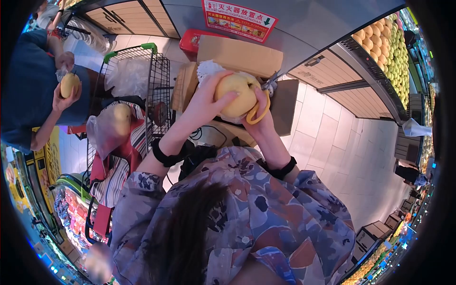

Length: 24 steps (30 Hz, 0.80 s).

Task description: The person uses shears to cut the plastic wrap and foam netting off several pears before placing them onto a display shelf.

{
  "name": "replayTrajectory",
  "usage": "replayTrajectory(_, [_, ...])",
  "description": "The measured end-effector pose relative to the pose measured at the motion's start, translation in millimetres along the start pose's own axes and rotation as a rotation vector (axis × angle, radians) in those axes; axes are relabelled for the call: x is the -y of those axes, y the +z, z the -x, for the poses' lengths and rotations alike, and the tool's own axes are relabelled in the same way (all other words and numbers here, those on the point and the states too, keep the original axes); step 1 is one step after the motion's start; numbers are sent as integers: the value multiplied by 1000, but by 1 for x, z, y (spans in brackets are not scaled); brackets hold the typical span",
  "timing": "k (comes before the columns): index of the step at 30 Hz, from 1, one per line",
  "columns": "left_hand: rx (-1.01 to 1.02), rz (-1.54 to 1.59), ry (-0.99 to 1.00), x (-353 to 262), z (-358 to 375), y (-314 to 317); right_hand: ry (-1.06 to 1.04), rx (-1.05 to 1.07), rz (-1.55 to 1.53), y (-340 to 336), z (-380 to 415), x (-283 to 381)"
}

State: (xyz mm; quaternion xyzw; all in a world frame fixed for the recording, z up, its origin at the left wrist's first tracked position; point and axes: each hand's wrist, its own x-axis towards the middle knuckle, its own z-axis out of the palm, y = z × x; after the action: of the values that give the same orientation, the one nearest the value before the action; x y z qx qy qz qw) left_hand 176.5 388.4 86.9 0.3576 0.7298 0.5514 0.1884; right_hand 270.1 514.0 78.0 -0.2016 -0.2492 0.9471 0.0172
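Left hand (205, 103), fingers clamped round a yellow fruit (236, 97), apparently steadying it; right hand (259, 111), fingers closed round scissors (268, 102), touches it too. An open cardboard box (240, 53) sits below.

A red-bordered sign (239, 20) is fixed to the dark grey panel (308, 26) at the top of the view. Its white upper part reads "灭火器放置点" (fire extinguisher placement point) in red characters, with the pinyin "MIEHUOQIFANGZHIDIAN" set beneath them. A green arrow (267, 21) stands at the right of this lettering and points downward. On the red band below, yellow characters read "灭火器使用方法" (how to use a fire extinguisher), above a row of small pictures; the finer print there is too small to read. Pale characters also mark the wood-slatted cabinet front (332, 72) under the fruit display (385, 50), but they are too blurred to make out.
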Motion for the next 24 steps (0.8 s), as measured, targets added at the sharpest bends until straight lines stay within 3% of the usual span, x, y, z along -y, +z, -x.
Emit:
replayTrajectory(6, [8, -162, -164, 5, 7, 11, -13, -76, 90, -34, -15, -16])
replayTrajectory(11, [197, -228, -391, 60, 10, 16, 207, -127, 265, -80, -32, -40])
replayTrajectory(14, [123, -18, -298, 124, 25, 23, 306, -258, 191, -106, -44, -50])
replayTrajectory(16, [7, 683, -599, 166, 34, 26, 216, -276, 148, -130, -56, -67])
replayTrajectory(17, [-30, 948, -688, 187, 42, 33, 186, -305, 252, -158, -66, -83])
replayTrajectory(18, [-35, 951, -692, 211, 47, 41, 154, -328, 361, -177, -78, -93])
replayTrajectory(20, [-165, 1424, -853, 257, 57, 58, 176, -447, 491, -200, -103, -105])
replayTrajectory(22, [-204, 1374, -845, 291, 57, 74, 12, -523, 769, -237, -129, -123])
replayTrajectory(23, [-242, 1477, -833, 305, 55, 79, 19, -521, 777, -251, -141, -124])
replayTrajectory(24, [-283, 1583, -822, 317, 56, 85, -73, -547, 1012, -267, -153, -125])
